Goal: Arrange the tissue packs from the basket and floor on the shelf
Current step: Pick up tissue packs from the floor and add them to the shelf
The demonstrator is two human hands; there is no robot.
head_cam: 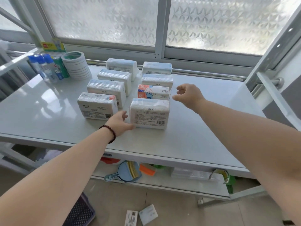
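Your left hand (pixel 119 122) flattens, open, against the front pack (pixel 149 115); nudge it square with the shelf (pixel 187 141) front edge (right hand (pixel 187 93) hovers empty, loosely open).

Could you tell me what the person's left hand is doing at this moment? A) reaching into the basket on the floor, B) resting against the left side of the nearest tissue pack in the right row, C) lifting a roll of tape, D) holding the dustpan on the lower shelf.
B: the left hand, with a bead bracelet on its wrist, lies on the shelf against the left side of the nearest tissue pack.
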